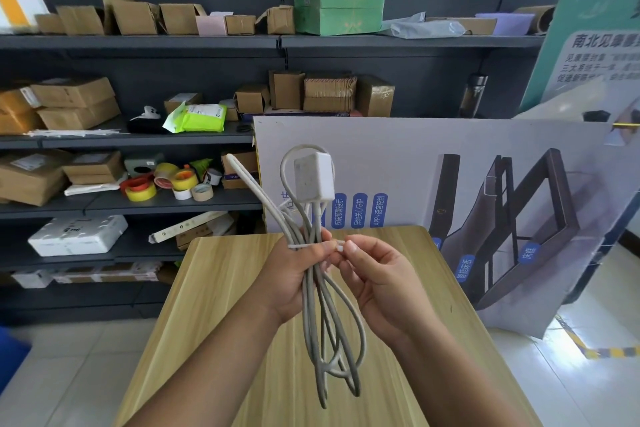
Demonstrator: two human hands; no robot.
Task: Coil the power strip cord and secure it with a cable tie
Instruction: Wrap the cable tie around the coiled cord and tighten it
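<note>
A white power strip [313, 177] is held upright above a wooden table [221, 305]. Its grey cord [332, 333] is gathered into long loops that hang below my hands and rise above them. My left hand [294, 274] grips the bundle at its middle. A white cable tie [313, 245] is wrapped around the bundle at that grip. My right hand [377, 277] pinches the tie's head end between thumb and fingertips, right next to my left thumb.
Dark shelving [138, 139] with cardboard boxes and tape rolls [166, 180] fills the left and back. A large printed board [467, 204] leans behind the table on the right. Tiled floor surrounds the table.
</note>
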